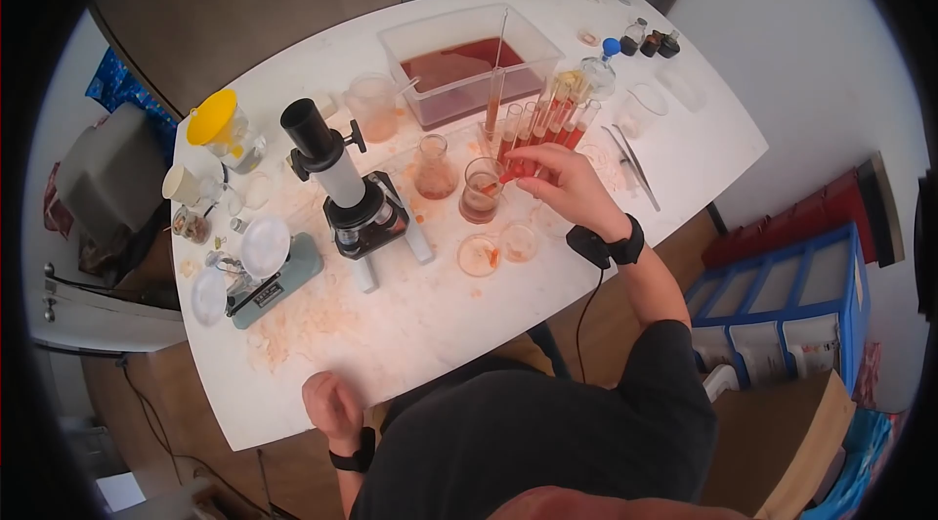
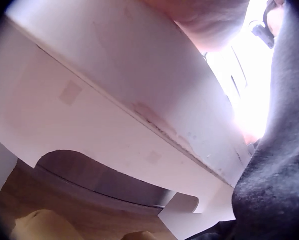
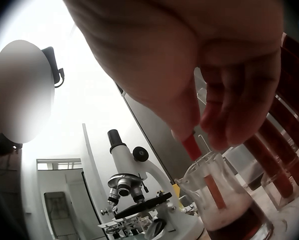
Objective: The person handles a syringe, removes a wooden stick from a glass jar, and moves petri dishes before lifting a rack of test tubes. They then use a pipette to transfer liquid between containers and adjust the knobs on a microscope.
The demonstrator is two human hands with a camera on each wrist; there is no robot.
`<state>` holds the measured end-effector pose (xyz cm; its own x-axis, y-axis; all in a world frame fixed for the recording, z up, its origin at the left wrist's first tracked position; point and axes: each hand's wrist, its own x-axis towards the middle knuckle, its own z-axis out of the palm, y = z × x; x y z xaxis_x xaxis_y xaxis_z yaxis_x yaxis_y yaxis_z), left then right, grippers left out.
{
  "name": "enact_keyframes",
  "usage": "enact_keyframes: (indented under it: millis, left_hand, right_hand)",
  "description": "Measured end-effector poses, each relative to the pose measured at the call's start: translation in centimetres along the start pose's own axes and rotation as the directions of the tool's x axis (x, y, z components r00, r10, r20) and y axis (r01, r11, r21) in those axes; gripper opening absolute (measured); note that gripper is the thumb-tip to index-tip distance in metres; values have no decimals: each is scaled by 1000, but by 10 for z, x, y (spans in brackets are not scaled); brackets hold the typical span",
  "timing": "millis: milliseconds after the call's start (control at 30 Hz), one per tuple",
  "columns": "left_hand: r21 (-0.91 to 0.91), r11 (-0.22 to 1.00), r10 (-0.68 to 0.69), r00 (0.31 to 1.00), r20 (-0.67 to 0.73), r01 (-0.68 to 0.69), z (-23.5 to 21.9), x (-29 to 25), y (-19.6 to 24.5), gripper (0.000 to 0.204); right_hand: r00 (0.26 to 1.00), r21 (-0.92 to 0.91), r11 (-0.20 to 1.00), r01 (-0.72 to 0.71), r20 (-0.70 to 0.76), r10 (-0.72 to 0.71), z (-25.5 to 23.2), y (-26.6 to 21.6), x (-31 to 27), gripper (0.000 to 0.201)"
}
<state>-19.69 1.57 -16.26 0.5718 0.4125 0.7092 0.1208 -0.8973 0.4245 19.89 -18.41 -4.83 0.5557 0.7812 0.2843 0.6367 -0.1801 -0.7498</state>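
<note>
My right hand (image 1: 562, 183) is over the glass beaker (image 1: 481, 193), which holds dark reddish liquid with foam on top. Thumb and fingertips pinch a slim red piece (image 3: 192, 147) right at the beaker's rim; its exact kind I cannot tell. An orange-brown strip (image 3: 214, 192) shows through the beaker's glass below it. Just behind the hand stands a rack of test tubes (image 1: 537, 124) filled with red liquid. My left hand (image 1: 334, 408) is by the table's front edge, loosely curled, holding nothing.
A microscope (image 1: 342, 183) stands left of a conical flask (image 1: 435, 173). Two shallow dishes (image 1: 479, 254) lie before the beaker. Farther back is a clear tub (image 1: 469, 114) with red liquid. A balance (image 1: 283, 281) is at left, tweezers (image 1: 637, 166) at right. Orange stains mark the tabletop.
</note>
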Motion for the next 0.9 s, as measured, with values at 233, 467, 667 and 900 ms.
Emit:
enact_keyframes:
  millis: [233, 467, 667, 900]
  left_hand:
    - [1, 1000, -6, 1000, 18, 5, 1, 3, 2, 24]
    - [-3, 1000, -10, 1000, 20, 10, 0, 2, 0, 24]
    - [-20, 1000, -15, 1000, 12, 15, 1, 4, 2, 25]
    - [-37, 999, -10, 1000, 15, 11, 1, 4, 2, 24]
  right_hand:
    - [995, -39, 997, 71, -61, -73, 7, 3, 4, 16]
    - [968, -198, 963, 183, -137, -212, 12, 2, 10, 10]
    - [971, -196, 964, 178, -126, -205, 11, 1, 10, 10]
    - [995, -83, 995, 58, -71, -64, 8, 3, 6, 18]
